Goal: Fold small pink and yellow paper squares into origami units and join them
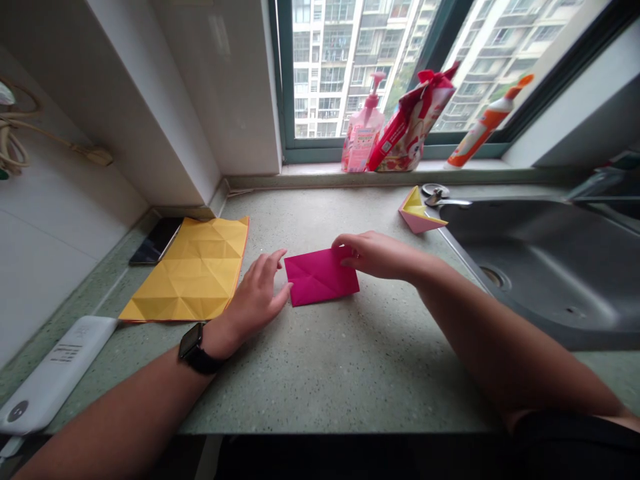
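A square of magenta origami paper (320, 277) lies flat on the speckled grey-green countertop (330, 377), showing faint crease lines. My right hand (375, 257) rests on its far right corner, with the fingers on top of the paper. My left hand (257, 297) sits just left of the square, its fingertips at or very near the left edge. A black smartwatch (193, 347) is on my left wrist. Further left lies a larger yellow paper sheet (187, 270), creased in a geometric pattern. A folded pink and yellow paper piece (419, 212) stands by the sink.
A steel sink (545, 267) with a faucet takes up the right side. A phone (156, 241) and a white power bank (55, 373) lie at the left. On the windowsill stand a pink pump bottle (363, 130), a red-and-white bag (413, 127) and an orange bottle (487, 123).
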`<state>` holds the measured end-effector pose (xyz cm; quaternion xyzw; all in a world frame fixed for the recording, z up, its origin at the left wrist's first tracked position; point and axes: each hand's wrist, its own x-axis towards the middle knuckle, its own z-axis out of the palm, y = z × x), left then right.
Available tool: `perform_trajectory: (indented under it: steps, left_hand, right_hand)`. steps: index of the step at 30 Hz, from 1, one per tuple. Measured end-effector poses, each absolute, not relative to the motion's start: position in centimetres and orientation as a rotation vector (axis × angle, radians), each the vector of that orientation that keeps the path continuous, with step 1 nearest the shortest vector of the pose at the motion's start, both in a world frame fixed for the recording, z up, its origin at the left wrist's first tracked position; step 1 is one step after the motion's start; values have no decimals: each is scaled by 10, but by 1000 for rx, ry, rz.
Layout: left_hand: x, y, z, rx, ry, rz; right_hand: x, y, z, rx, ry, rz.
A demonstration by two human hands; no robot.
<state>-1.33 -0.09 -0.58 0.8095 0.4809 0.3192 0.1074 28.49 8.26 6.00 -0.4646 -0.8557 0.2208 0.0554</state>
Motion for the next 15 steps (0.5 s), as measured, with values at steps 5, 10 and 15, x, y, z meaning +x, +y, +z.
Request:
perform_trajectory:
  steps: [5,10,15]
  left_hand:
    - [-11,-5,-8,2622,1261,833]
    - [-6,-10,-20,2694,1077,449]
    - [-7,-8,-25,2663,1105,383]
  right_hand:
    - [278,85,44,-1366,-2692,544]
    - [275,85,34,-1414,-2757,447]
    - [267,76,32,-1348,-2754,168]
